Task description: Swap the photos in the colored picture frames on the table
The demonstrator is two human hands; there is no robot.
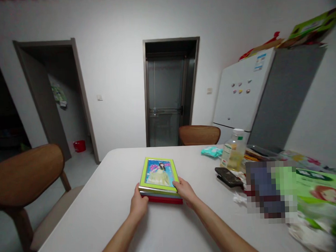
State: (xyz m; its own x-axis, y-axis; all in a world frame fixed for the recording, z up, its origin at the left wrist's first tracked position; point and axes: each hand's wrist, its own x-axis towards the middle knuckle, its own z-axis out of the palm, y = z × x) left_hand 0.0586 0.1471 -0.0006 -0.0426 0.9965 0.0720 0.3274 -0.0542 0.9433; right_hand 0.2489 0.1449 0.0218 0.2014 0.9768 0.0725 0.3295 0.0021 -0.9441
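Observation:
A stack of picture frames lies on the white table in the head view. On top is a lime-green picture frame (143, 177) holding a picture of a figure in a pale gown. Beneath it show a silvery-blue edge and a red picture frame (166, 200) at the bottom. My left hand (138, 204) is closed round the near left corner of the stack. From the right side my right hand (186, 191) grips the stack, its thumb against the green frame's edge. The fingers under and behind the stack are hidden.
To the right on the table (105, 212) stand a plastic bottle (233, 153), a teal packet (212, 151), a dark wallet-like object (228, 176) and a green package (321, 186). Part of that clutter is pixelated. Wooden chairs (29, 171) stand left and behind; a fridge (242, 90) is at right.

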